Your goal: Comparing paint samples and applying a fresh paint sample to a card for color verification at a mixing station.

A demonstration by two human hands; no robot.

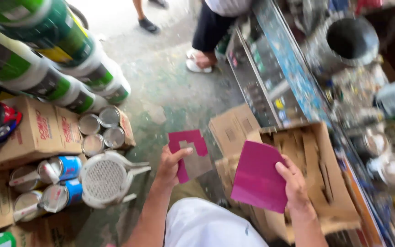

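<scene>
A flat magenta painted card (258,177) is being gripped by the right hand (292,182), fingers clamped on its right edge, over an open brown cardboard box of card strips (314,155). A grey card piece with a magenta painted border (189,151) is being pinched by the left hand (169,165), thumb pressed on its face. A white perforated strainer (104,179) and blue-labelled tins (65,168) are lying left on the floor. Stacked white-and-green buckets (56,59) are standing farther back. Another person's sandalled foot (198,60) is being seen beyond, beside a cluttered counter (293,68).
</scene>
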